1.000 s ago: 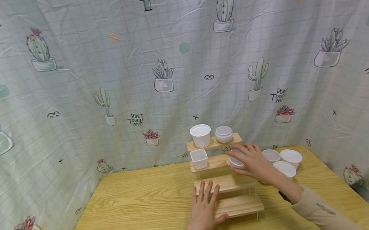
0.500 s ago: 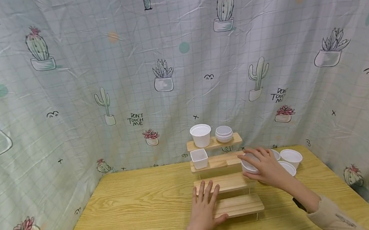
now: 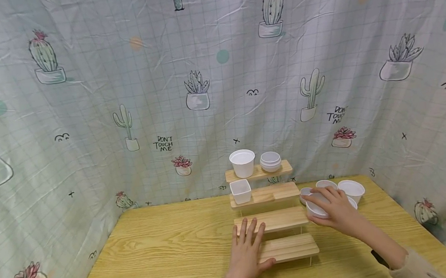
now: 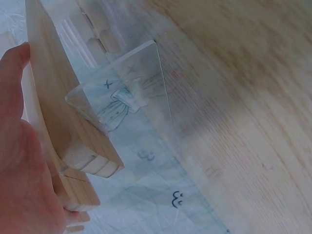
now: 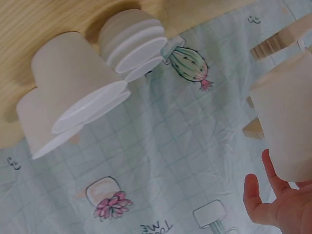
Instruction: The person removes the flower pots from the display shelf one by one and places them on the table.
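My right hand (image 3: 336, 211) holds a white round plastic pot (image 3: 316, 207) by its rim, beside the right end of the wooden stepped stand (image 3: 273, 220). In the right wrist view, the pot's smooth side (image 5: 285, 122) fills the right edge, with the fingers (image 5: 252, 200) at its rim. My left hand (image 3: 245, 251) lies with spread, straight fingers over the left ends of the stand's two lower shelves. A tall round pot (image 3: 243, 164) and a ribbed pot (image 3: 271, 162) stand on the top shelf. Below them, a square pot (image 3: 240, 192) sits at the second shelf's left end.
Right of the stand, several more white pots cluster on the wood-grain table (image 3: 169, 247), among them a wide one (image 3: 352, 189) and a small one (image 3: 305, 192). A cactus-print curtain (image 3: 213, 126) hangs behind the table. Clear supports (image 4: 131, 83) carry the shelves.
My right hand has carried the round pot from the second shelf's right end rightward and toward me, off the stand. My left hand has stayed in place.
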The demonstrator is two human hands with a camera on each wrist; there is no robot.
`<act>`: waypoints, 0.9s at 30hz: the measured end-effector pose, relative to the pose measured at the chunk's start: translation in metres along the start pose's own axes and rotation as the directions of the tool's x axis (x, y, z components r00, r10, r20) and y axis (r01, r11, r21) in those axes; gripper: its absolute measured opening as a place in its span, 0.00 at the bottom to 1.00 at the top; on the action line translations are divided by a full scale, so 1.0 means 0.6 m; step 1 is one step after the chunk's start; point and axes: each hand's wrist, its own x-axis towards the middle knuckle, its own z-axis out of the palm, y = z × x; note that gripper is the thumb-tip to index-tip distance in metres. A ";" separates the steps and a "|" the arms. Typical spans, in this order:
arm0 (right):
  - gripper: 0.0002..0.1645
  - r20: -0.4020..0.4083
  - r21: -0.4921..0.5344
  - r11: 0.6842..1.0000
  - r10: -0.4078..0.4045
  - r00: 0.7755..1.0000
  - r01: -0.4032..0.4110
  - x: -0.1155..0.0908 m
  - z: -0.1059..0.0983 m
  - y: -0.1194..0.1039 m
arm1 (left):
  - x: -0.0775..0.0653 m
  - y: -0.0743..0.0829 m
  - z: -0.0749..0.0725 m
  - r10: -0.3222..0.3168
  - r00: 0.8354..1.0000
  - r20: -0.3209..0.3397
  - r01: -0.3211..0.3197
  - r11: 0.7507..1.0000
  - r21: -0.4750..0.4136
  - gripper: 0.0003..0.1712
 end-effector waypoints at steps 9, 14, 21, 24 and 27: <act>0.34 -0.010 -0.035 0.999 0.007 1.000 -0.007 -0.030 -0.004 0.015 | -0.001 -0.001 0.000 0.009 1.000 -0.021 -0.009 1.000 0.013 0.50; 0.36 -0.009 -0.047 0.998 0.045 0.999 -0.045 -0.043 -0.011 0.022 | 0.000 0.000 0.001 0.008 1.000 -0.008 -0.008 1.000 0.006 0.50; 0.34 -0.024 -0.054 0.996 0.075 0.997 -0.076 -0.061 -0.019 0.036 | 0.001 -0.001 0.004 0.010 1.000 -0.029 -0.010 1.000 0.001 0.51; 0.34 -0.025 -0.061 0.993 0.103 0.994 -0.104 -0.071 -0.022 0.040 | 0.001 -0.001 0.007 0.011 0.999 -0.035 -0.011 1.000 -0.004 0.51; 0.35 -0.032 -0.063 0.989 0.130 0.991 -0.132 -0.081 -0.025 0.045 | 0.001 -0.001 0.008 0.012 0.999 -0.035 -0.013 1.000 -0.008 0.51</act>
